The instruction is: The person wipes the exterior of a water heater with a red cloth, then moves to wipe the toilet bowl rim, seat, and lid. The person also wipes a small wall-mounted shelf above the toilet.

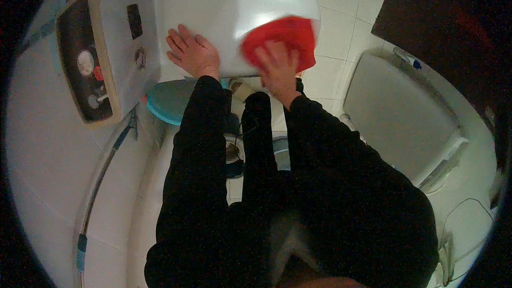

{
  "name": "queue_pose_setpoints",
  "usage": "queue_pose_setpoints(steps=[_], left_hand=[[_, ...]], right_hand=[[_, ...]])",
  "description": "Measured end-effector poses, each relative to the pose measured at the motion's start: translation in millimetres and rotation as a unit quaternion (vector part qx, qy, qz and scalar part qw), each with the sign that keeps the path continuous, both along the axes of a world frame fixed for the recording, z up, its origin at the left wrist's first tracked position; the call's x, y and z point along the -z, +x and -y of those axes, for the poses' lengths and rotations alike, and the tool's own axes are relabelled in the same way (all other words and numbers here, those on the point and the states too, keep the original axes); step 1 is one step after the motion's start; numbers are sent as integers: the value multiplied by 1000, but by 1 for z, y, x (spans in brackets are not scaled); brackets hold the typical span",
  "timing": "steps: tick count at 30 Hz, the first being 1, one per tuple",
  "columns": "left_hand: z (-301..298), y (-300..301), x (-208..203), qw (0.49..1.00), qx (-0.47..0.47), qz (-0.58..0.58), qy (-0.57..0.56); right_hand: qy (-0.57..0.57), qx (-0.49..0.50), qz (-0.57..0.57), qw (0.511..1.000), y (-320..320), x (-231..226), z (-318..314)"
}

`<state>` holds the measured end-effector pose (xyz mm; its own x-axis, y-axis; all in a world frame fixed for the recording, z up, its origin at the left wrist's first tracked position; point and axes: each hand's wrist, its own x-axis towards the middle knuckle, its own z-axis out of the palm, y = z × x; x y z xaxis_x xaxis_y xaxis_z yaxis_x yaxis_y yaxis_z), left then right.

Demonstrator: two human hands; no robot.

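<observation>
A glossy white rounded surface (208,0) fills the top middle of the head view. My left hand (196,53) rests palm down near its left front edge, fingers spread and holding nothing. Towards the right side, my right hand (279,69) holds a red cloth (298,34) against the same surface. Both the fingers and the near part of the cloth are smeared by motion. How the cloth is bunched under the palm is hidden.
To the left stands a whitish box (117,48) with a dark panel on its side. A turquoise basin (170,101) sits below my left forearm. At right are a pale rectangular basin or panel (402,112) and a dark brown surface (437,21). A hose (101,181) runs along the left wall.
</observation>
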<state>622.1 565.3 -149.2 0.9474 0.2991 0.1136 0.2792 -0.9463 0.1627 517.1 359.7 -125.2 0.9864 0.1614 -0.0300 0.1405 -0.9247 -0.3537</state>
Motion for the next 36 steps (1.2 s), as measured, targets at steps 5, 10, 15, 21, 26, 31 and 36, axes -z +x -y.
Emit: queue_pose_setpoints(steps=[5, 10, 15, 21, 26, 31, 36], left_hand=[[0, -1, -6, 1000, 13, -6, -19], [-2, -1, -3, 999, -2, -16, -42], [-7, 0, 2, 999, 30, -8, -21], [-4, -4, 4, 999, 24, 23, -15], [-7, -2, -2, 996, 8, 26, -83], [-10, 5, -29, 923, 24, 94, -372], [71, 44, -27, 966, 254, -6, -44]], right_hand=[[87, -116, 8, 989, 72, -6, -34], [73, -73, 94, 990, 146, 9, -72], [237, -105, 1, 966, 139, -17, -78], [-17, 112, 79, 990, 144, 6, 48], [-20, 91, 99, 991, 130, 31, 51], [-53, 90, 79, 991, 132, 28, 51], [-34, 88, 82, 992, 131, 26, 51]])
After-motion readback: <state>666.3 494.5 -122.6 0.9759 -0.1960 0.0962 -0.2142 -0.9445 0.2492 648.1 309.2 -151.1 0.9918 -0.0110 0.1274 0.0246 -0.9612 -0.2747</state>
